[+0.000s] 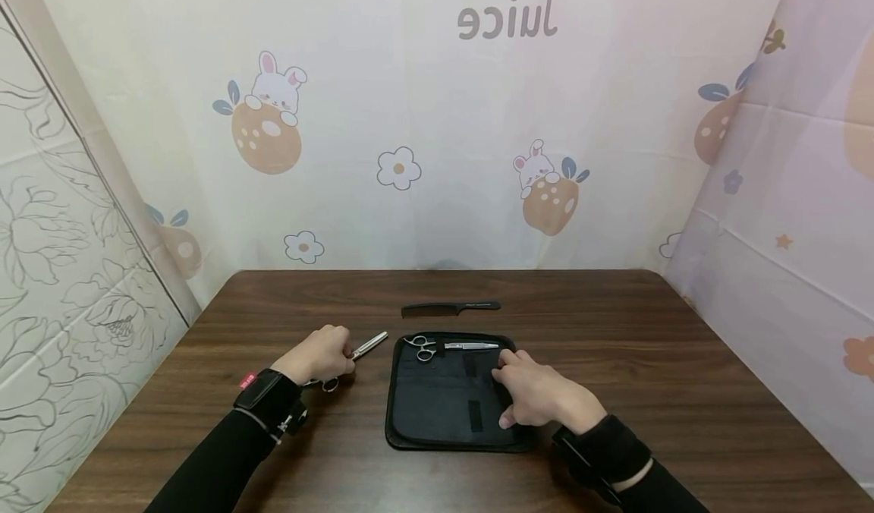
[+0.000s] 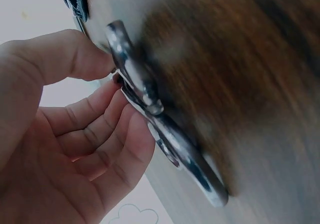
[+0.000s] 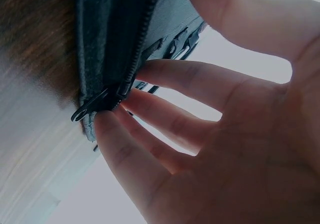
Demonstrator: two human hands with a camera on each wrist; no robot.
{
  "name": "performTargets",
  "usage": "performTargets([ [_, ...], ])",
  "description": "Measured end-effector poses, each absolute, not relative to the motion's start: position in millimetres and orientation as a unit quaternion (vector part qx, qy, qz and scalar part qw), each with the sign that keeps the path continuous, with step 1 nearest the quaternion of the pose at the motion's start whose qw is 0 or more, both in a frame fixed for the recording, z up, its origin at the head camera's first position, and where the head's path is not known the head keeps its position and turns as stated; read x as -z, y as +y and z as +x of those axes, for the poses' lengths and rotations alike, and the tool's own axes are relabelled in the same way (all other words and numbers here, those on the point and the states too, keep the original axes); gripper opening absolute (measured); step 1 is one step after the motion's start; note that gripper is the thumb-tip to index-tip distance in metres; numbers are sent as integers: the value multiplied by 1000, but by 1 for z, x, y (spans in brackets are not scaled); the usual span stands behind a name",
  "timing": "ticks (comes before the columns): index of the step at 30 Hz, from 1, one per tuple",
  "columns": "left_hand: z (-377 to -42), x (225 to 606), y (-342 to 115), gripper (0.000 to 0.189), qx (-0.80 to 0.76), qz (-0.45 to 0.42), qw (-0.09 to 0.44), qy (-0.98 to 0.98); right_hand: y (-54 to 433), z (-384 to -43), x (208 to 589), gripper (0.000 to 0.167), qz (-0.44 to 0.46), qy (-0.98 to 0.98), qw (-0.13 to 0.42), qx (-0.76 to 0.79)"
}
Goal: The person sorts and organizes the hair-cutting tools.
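Note:
My left hand (image 1: pixel 324 354) pinches a pair of silver hairdressing scissors (image 1: pixel 369 345) between thumb and fingers, left of the black zip case. The blades point up and right, while the finger rings (image 2: pixel 192 164) show large and blurred in the left wrist view, close over the wood. Fingers loosely extended, my right hand (image 1: pixel 539 391) rests at the right edge of the black zip case (image 1: pixel 430 414). In the right wrist view its fingertips touch the zipped border beside a zip pull (image 3: pixel 89 105). A second pair of scissors (image 1: pixel 471 345) lies along the case's top, under a strap.
Behind the case a black comb (image 1: pixel 478 306) lies on the brown wooden table (image 1: pixel 614 331). Two more black straps (image 1: pixel 475 416) are on the case's inner panel. A printed curtain (image 1: pixel 410 103) hangs at the table's back edge.

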State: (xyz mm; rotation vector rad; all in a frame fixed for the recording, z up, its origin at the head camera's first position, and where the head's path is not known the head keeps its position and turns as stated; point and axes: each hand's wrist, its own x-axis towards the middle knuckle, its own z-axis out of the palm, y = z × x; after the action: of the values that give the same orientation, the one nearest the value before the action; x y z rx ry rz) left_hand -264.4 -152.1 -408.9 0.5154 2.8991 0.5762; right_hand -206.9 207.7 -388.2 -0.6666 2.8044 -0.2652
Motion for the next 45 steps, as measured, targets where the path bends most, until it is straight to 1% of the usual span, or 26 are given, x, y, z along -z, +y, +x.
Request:
performTargets([
  [2, -264, 409, -152, 42, -200, 171, 72, 962, 208, -207, 388, 66, -227, 962, 124, 92],
  [4, -263, 409, -152, 44, -205, 176, 73, 960, 208, -207, 388, 67, -227, 962, 124, 93],
  [7, -262, 408, -153, 45, -207, 185, 67, 958, 207, -207, 389, 67, -227, 961, 125, 94],
  [9, -262, 408, -152, 43, -206, 188, 59, 958, 207, -207, 389, 68, -227, 961, 125, 93],
  [11, -263, 408, -151, 34, -206, 189, 49, 959, 207, -207, 390, 68, -227, 961, 125, 92],
  [14, -263, 407, -148, 12, -212, 184, 36, 959, 207, -208, 390, 69, -226, 962, 124, 90],
  [16, -263, 406, -147, 5, -217, 179, 34, 959, 207, -208, 390, 69, -226, 962, 123, 88],
  [22, -263, 405, -142, 5, -247, 170, 31, 953, 208, -208, 389, 68, -228, 961, 127, 90],
  [32, -263, 404, -132, 7, -280, 193, 0, 941, 207, -208, 388, 69, -226, 962, 124, 88],
  [38, -263, 402, -126, 9, -290, 209, -27, 933, 207, -208, 389, 66, -227, 961, 132, 88],
  [45, -264, 398, -112, 7, -320, 207, -34, 924, 207, -209, 390, 66, -227, 961, 132, 85],
])
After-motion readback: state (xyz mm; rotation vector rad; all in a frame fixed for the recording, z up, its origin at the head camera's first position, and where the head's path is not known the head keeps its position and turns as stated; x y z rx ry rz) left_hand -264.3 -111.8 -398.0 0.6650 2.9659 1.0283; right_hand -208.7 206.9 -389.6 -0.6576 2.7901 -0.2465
